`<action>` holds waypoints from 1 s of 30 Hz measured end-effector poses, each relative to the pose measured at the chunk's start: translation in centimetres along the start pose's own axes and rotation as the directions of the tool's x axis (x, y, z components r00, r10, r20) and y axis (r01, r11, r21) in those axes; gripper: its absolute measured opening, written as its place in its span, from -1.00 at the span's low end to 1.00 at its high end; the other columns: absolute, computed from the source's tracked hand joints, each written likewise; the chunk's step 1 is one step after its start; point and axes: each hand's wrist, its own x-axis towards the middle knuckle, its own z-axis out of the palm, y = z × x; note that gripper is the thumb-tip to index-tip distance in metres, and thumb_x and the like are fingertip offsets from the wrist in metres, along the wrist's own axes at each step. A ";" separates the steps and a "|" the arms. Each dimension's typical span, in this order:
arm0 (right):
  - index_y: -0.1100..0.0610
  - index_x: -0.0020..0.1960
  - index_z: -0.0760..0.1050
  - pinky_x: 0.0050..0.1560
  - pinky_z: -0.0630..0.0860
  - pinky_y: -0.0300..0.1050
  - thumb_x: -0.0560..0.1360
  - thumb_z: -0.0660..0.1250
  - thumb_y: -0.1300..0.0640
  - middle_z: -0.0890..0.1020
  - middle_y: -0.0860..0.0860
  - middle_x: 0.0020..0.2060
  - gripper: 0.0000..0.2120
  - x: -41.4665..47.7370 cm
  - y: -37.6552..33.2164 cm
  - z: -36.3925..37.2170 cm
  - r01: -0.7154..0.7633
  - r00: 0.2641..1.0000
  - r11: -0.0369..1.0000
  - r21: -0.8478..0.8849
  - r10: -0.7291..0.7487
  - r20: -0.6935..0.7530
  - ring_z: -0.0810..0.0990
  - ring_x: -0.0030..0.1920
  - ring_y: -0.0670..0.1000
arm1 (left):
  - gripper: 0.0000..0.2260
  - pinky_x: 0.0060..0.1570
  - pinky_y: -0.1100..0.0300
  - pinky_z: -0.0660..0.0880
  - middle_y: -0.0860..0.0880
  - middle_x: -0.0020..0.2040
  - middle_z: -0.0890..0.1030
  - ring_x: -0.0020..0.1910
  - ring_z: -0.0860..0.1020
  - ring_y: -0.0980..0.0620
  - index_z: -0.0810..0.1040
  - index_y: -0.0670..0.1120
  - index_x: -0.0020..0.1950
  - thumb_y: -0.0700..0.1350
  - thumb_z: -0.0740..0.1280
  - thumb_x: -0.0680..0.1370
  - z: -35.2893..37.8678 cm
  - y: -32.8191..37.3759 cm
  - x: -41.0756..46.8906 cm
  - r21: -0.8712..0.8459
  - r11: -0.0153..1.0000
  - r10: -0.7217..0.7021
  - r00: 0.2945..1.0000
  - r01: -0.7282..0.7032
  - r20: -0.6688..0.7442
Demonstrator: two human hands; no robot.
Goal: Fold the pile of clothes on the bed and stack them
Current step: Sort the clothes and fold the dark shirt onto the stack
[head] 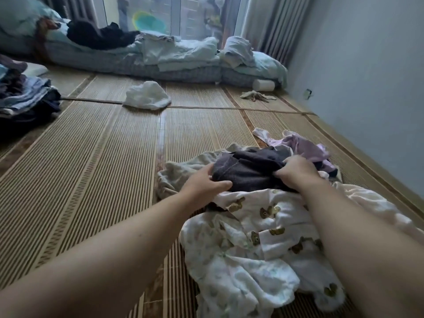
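A loose pile of clothes lies on the bamboo mat (91, 157) at the right. On top sits a dark grey garment (247, 168). My left hand (204, 182) grips its left edge, thumb under the cloth. My right hand (296, 171) clutches its right side with curled fingers. Under it lie a beige garment (181, 171), a white bear-print garment (270, 223), a pale floral one (229, 267) and a lilac one (305, 148). A stack of folded dark and blue clothes (25, 97) stands at the far left.
A crumpled white cloth (146, 96) lies mid-mat. Folded quilts and bedding (174, 56) line the far edge by the window, with a black garment (101, 35) on them. A small rag (254, 96) and a white roll (263, 84) lie near the right wall (367, 88).
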 end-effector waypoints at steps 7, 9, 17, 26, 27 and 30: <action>0.01 -0.03 0.67 0.08 0.46 -0.10 0.51 0.31 0.00 0.69 -0.02 -0.07 -0.82 -3.1 -2.5 -7.1 0.363 0.894 0.872 0.328 -0.227 -0.386 0.59 0.04 0.06 | -0.83 0.02 -0.05 0.59 -0.08 -0.09 0.68 -0.08 0.65 -0.06 0.63 -0.10 0.03 -0.07 0.41 0.50 -2.2 5.0 -0.7 0.053 0.999 0.009 0.999 -0.007 -0.042; -0.01 -0.10 0.68 0.03 0.48 -0.16 0.49 0.33 0.02 0.68 -0.08 -0.20 -0.85 -4.6 -4.1 -10.2 0.471 0.836 0.787 0.399 -0.253 -0.487 0.61 -0.03 0.02 | -0.86 0.08 -0.08 0.56 -0.10 -0.08 0.67 -0.03 0.64 -0.12 0.61 -0.12 0.04 -0.14 0.39 0.51 -5.0 7.0 -2.1 -0.041 0.995 0.086 0.990 -0.091 -0.115; -0.01 -0.31 0.60 -0.18 0.56 -0.18 0.45 0.37 0.13 0.60 -0.14 -0.37 -0.83 -12.1 -9.1 -19.5 0.586 0.802 0.459 0.668 -0.206 -0.561 0.59 -0.28 -0.13 | -0.92 -0.13 0.14 0.49 -0.04 -0.23 0.60 -0.23 0.55 0.02 0.55 -0.05 -0.13 -0.21 0.38 0.52 -18.0 15.0 -11.9 0.027 0.940 0.328 0.880 -0.340 -0.343; 0.07 0.08 0.59 -0.16 0.55 -0.05 0.46 0.42 0.16 0.65 0.04 -0.16 -0.80 -20.0 -13.2 -15.2 0.493 0.810 0.329 0.805 -0.512 -0.287 0.60 -0.23 0.01 | -0.70 -0.15 0.15 0.54 -0.07 -0.05 0.60 -0.21 0.57 0.03 0.47 -0.08 0.24 -0.35 0.26 0.55 -22.5 13.9 -21.2 -0.269 0.936 0.119 0.924 -0.226 -0.362; 0.05 0.07 0.61 -0.16 0.56 -0.05 0.44 0.45 0.13 0.66 0.01 -0.21 -0.80 -21.3 -13.7 -14.0 0.518 0.794 0.344 0.783 -0.535 -0.290 0.60 -0.27 -0.02 | -0.69 -0.23 0.16 0.56 -0.09 -0.06 0.60 -0.24 0.56 0.02 0.49 -0.06 0.21 -0.38 0.22 0.56 -22.1 13.7 -21.7 -0.289 0.946 0.041 0.936 -0.149 -0.350; -0.04 -0.15 0.64 -0.15 0.60 -0.03 0.31 0.52 -0.09 0.67 -0.05 -0.31 -0.81 -25.5 -14.7 -9.7 0.520 0.702 0.353 0.778 -0.696 -0.153 0.64 -0.27 -0.06 | -0.67 -0.33 0.17 0.56 -0.19 -0.06 0.56 -0.28 0.54 -0.03 0.51 -0.08 0.07 -0.45 0.12 0.54 -20.2 13.0 -22.5 -0.407 0.913 -0.153 0.950 0.031 -0.272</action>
